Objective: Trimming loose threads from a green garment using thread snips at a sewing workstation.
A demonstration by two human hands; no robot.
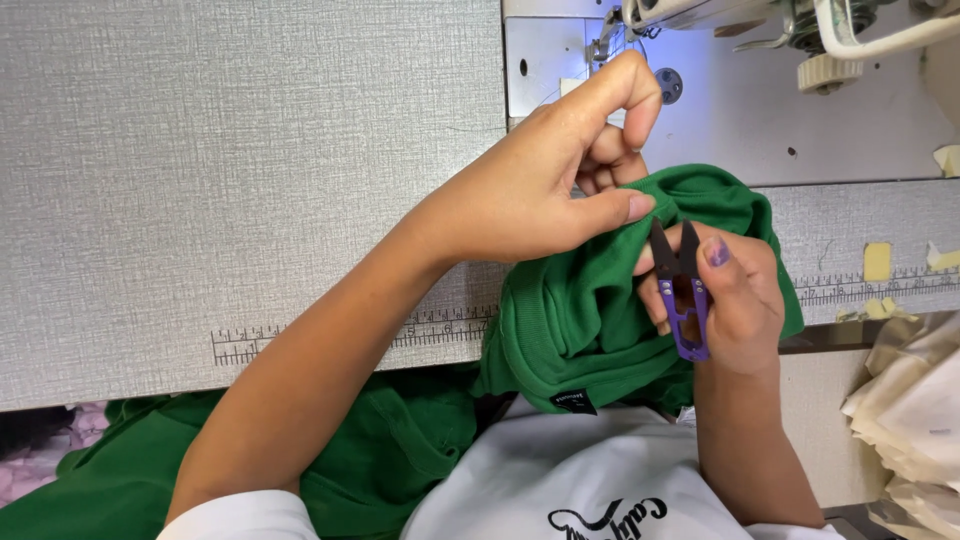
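Far left: grey textured counter [250,150] with a printed ruler strip [330,340] along its near edge, bare of work. Below that edge, draped toward the lap, the loose bulk of a green knit garment [590,300], most likely left hanging there so that only the part being worked sits up between the hands.

Centre: left hand [540,190], reaching in from the lower left, closed in a fine pinch. Thumb pressed on a raised fold of the green cloth, forefinger curled over and meeting the other fingertips above it, probably around a thread, though none can be made out. Fold lifted clear of the counter and held taut, presumably to bring it up to the blades.

Just right of that: purple thread snips [686,290], black tips pointing up at the pinched fold, touching or all but touching the cloth. Right hand [735,295] wrapped round the handle, thumb on one side, fingers behind, blades nearly together.

Top right: white sewing machine [760,25], needle area lit, well apart from both hands. Far right edge: stack of pale cut pieces [915,420].
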